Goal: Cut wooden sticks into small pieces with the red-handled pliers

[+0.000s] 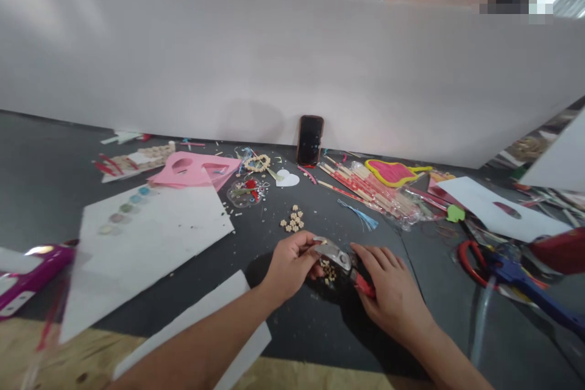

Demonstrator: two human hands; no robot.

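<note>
My right hand [395, 289] grips a pair of metal-jawed cutters [337, 255] with red handles, their jaws pointing left. At the jaw tips, my left hand [290, 262] is closed in a pinch. A speck of beige shows there, but the thing between the fingers is too small and covered to make out. Under the cutters lie small yellowish bits [328, 271], partly hidden by the jaws and fingers. Just beyond my left hand is a loose pile of small beige flower-shaped pieces [293, 219] on the dark table [315, 329].
A phone [310, 140] leans against the white panel [196, 67]. White board [150, 256] and pink cut sheet [192, 170] lie left. Wrapped sticks [365, 189], a blue tassel [361, 215], red-handled scissors [470, 265] and a blue glue gun [525, 283] lie right.
</note>
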